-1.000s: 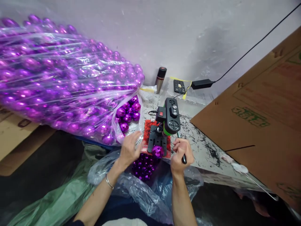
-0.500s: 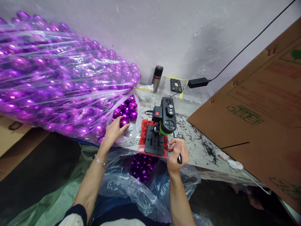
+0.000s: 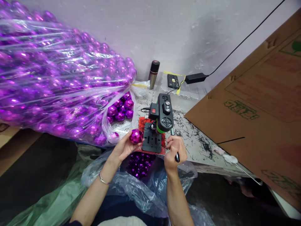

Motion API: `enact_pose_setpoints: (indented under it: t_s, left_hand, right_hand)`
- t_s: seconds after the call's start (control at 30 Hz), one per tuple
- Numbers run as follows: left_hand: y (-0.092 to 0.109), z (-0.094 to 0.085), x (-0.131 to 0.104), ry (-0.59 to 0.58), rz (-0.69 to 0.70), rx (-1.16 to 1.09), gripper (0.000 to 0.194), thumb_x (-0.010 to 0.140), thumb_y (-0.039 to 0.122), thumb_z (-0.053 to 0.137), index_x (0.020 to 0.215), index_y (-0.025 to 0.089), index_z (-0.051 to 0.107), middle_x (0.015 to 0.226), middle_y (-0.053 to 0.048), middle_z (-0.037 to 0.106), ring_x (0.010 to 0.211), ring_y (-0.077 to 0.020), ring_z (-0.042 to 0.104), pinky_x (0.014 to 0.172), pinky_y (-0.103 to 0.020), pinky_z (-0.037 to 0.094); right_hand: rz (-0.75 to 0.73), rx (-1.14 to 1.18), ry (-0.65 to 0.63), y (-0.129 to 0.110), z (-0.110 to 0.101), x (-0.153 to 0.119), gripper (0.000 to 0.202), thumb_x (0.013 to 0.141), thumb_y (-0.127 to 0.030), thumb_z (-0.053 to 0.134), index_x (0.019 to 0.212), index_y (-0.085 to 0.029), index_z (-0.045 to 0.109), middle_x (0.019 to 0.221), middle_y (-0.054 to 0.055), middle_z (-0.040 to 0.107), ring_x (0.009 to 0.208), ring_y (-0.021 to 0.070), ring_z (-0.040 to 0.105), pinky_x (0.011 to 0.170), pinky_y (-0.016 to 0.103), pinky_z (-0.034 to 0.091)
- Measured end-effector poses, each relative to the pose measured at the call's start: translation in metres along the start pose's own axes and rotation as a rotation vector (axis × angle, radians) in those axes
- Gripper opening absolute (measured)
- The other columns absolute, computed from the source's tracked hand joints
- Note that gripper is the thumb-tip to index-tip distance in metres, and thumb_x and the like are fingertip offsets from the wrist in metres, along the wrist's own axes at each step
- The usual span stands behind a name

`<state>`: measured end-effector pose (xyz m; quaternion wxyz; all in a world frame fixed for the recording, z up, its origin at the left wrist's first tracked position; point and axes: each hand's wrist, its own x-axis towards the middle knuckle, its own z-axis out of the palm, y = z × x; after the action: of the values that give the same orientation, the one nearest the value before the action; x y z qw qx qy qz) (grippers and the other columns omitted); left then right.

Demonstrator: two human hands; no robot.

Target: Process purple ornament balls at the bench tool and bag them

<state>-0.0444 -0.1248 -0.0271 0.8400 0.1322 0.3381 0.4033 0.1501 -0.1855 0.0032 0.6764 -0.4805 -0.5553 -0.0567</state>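
We hold a purple faceted ball beside a small bench drill press, with bagged balls on either side.

At far left we see a big clear bag of purple balls lying on its side, its open mouth spilling a few loose ones near the bench edge. Our left hand comes next, fingers curled up around a purple ball, held just beside the black base plate of the drill press. Below, between our forearms, a second plastic bag holds more purple balls. Our right hand is closed tight around the press's black lever handle. Farther right, black shavings litter the bench top, and a large cardboard sheet leans over it.
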Motion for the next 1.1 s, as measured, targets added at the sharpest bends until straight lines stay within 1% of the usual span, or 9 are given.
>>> enact_pose_setpoints:
  t_s: [0.1,0.23,0.37,0.47,0.57,0.7,0.8,0.93,1.1]
  left_hand:
    - [-0.017,0.004,0.009,0.103,0.004,-0.022,0.026,0.108,0.027,0.065,0.127,0.011,0.072,0.107,-0.014,0.083,0.090,-0.0226,0.084,0.066,-0.024,0.069]
    - [-0.026,0.007,0.011,0.107,0.078,-0.018,0.017,0.098,0.021,0.079,0.112,0.013,0.075,0.108,-0.010,0.082,0.095,-0.0200,0.081,0.077,-0.026,0.070]
    - [-0.029,0.006,0.011,0.045,0.152,0.175,0.037,0.081,0.022,0.095,0.112,0.015,0.077,0.108,-0.006,0.082,0.091,-0.0158,0.079,0.078,-0.023,0.067]
    - [-0.035,0.001,0.023,0.070,0.221,0.382,0.058,0.076,0.037,0.099,0.124,0.018,0.074,0.114,-0.008,0.082,0.095,-0.0195,0.080,0.084,-0.029,0.068]
    - [-0.046,-0.006,0.040,0.111,0.373,0.656,0.074,0.075,0.047,0.097,0.138,0.020,0.067,0.120,-0.010,0.082,0.105,-0.0255,0.081,0.094,-0.039,0.067]
    - [-0.054,-0.011,0.053,0.084,0.591,1.102,0.064,0.082,0.046,0.093,0.136,0.021,0.069,0.125,-0.011,0.082,0.112,-0.0303,0.079,0.105,-0.048,0.063]
    - [-0.054,-0.011,0.054,0.048,0.740,1.351,0.058,0.088,0.044,0.090,0.137,0.022,0.070,0.128,-0.011,0.081,0.120,-0.0325,0.078,0.109,-0.050,0.062]
    - [-0.053,-0.008,0.058,0.008,0.881,1.521,0.055,0.093,0.041,0.086,0.142,0.022,0.067,0.130,-0.012,0.079,0.121,-0.0319,0.077,0.106,-0.047,0.063]
    - [-0.060,-0.008,0.070,-0.038,0.964,1.563,0.058,0.090,0.035,0.088,0.143,0.023,0.066,0.130,-0.012,0.076,0.122,-0.0321,0.075,0.108,-0.049,0.062]
  right_hand:
    - [-0.002,-0.007,-0.010,0.000,0.000,0.001,0.040,0.110,-0.018,0.045,0.071,-0.024,0.053,0.067,-0.003,0.058,0.069,0.0140,0.064,0.066,0.030,0.047]
    - [-0.016,-0.018,-0.024,0.000,-0.001,0.001,0.040,0.110,-0.019,0.044,0.072,-0.023,0.053,0.070,-0.002,0.061,0.069,0.0131,0.064,0.066,0.030,0.047]
    - [-0.026,-0.035,-0.030,-0.002,-0.001,0.002,0.041,0.111,-0.021,0.043,0.072,-0.024,0.052,0.069,-0.003,0.059,0.068,0.0137,0.064,0.066,0.030,0.048]
    - [-0.023,-0.038,-0.032,-0.004,-0.001,0.007,0.040,0.111,-0.019,0.044,0.072,-0.024,0.052,0.069,-0.003,0.059,0.068,0.0133,0.063,0.065,0.030,0.047]
    - [-0.019,-0.026,-0.031,-0.007,0.000,0.013,0.038,0.110,-0.017,0.046,0.074,-0.024,0.053,0.069,-0.003,0.059,0.068,0.0130,0.063,0.066,0.030,0.047]
    - [-0.012,-0.023,-0.043,-0.008,-0.001,0.019,0.037,0.109,-0.017,0.047,0.074,-0.024,0.054,0.069,-0.003,0.059,0.068,0.0138,0.061,0.065,0.031,0.046]
    - [-0.016,-0.010,-0.050,-0.009,-0.002,0.019,0.035,0.109,-0.016,0.047,0.075,-0.024,0.055,0.070,-0.002,0.060,0.068,0.0138,0.061,0.064,0.031,0.046]
    - [-0.018,0.002,-0.041,-0.009,-0.002,0.018,0.034,0.109,-0.015,0.047,0.077,-0.024,0.055,0.070,-0.003,0.060,0.068,0.0132,0.061,0.066,0.030,0.047]
    - [-0.017,-0.029,-0.056,-0.010,-0.003,0.017,0.033,0.109,-0.016,0.047,0.079,-0.024,0.057,0.071,-0.002,0.060,0.069,0.0142,0.062,0.066,0.031,0.047]
